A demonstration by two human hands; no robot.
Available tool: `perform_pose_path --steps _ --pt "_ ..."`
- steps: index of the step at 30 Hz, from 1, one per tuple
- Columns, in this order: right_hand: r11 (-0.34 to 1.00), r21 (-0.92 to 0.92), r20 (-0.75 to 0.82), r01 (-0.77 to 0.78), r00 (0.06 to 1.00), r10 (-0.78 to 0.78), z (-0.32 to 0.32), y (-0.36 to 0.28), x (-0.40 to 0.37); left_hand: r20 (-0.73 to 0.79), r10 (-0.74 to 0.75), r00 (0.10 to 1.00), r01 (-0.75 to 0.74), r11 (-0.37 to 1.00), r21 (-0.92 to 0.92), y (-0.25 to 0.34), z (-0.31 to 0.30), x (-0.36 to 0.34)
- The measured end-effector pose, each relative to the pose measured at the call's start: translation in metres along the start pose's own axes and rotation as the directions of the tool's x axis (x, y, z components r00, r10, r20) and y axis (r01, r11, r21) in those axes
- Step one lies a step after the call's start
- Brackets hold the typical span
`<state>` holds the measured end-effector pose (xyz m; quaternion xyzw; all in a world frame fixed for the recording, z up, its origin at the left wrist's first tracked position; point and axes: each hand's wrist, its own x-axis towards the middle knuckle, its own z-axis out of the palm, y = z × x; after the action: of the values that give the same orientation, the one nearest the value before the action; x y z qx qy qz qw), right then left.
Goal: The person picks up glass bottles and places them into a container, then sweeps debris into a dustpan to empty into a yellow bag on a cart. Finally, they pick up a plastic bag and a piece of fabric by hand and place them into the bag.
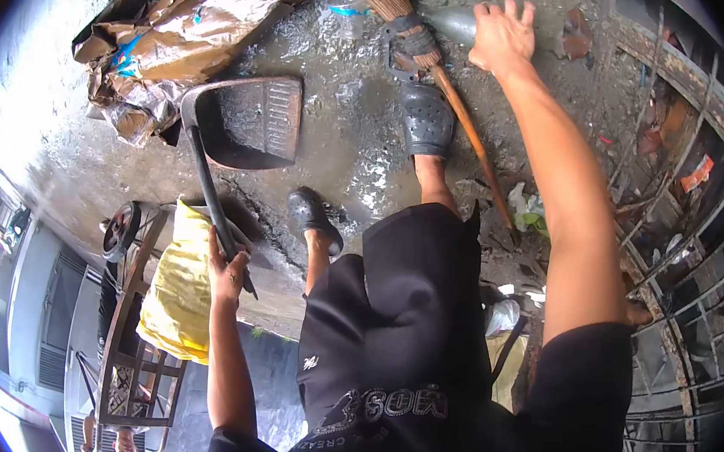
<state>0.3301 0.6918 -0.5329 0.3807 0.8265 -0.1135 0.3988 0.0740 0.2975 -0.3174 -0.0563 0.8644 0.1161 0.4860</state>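
Brown crumpled sheeting [211, 24] near dustpan [278, 118], broom [464, 118] beside clog [427, 119], yellow sack [174, 295]

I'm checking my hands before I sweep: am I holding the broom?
No: the left hand holds the dustpan handle, and the right hand is off to one side of the broom.

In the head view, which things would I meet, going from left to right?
Black wheel, yellow sack, left clog, right clog, right hand, rusty barred frame.
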Motion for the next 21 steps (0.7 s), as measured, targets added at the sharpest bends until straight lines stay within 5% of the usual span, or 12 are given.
perform_pose_path --steps 6,8,10,12,14,15,16,17,20,21 --pt "0.818 0.366 0.152 -0.443 0.896 0.417 0.043 0.048 -0.107 0.055 0.001 0.998 -0.015 0.966 0.258 0.020 -0.016 0.000" --pt "0.654 0.512 0.220 -0.556 0.821 0.526 0.051 0.049 -0.160 0.098 0.017 0.995 -0.052 0.927 0.371 0.023 -0.024 0.003" --pt "0.517 0.579 0.303 -0.630 0.755 0.582 0.063 0.039 -0.218 0.087 0.196 0.977 -0.214 0.865 0.454 -0.047 -0.060 0.062" --pt "0.298 0.649 0.411 -0.700 0.652 0.637 0.079 0.013 -0.279 0.188 0.091 0.978 -0.159 0.908 0.387 -0.012 -0.064 0.047" --pt "0.083 0.677 0.537 -0.732 0.568 0.624 0.092 -0.023 -0.340 0.250 -0.014 0.968 -0.073 0.939 0.336 0.027 -0.065 0.019" --pt "-0.032 0.821 0.432 -0.571 0.583 0.688 0.088 -0.048 -0.376 0.286 -0.007 0.958 -0.082 0.951 0.297 0.023 -0.077 0.033" --pt "-0.293 0.821 0.558 -0.490 0.577 0.596 0.148 -0.083 -0.394 0.318 -0.013 0.948 -0.078 0.960 0.270 0.020 -0.091 0.045" --pt "-0.355 0.862 0.498 -0.362 0.473 0.727 0.259 -0.150 -0.394 0.369 -0.002 0.930 -0.107 0.955 0.275 0.031 -0.100 0.037" --pt "-0.664 0.714 0.681 -0.219 0.434 0.589 0.196 -0.223 -0.493 0.550 0.027 0.835 -0.199 0.946 0.257 0.042 -0.145 0.064" --pt "-0.677 0.642 0.754 -0.359 0.453 0.475 0.161 -0.228 -0.531 0.657 0.001 0.754 -0.264 0.916 0.301 0.053 -0.157 0.060"
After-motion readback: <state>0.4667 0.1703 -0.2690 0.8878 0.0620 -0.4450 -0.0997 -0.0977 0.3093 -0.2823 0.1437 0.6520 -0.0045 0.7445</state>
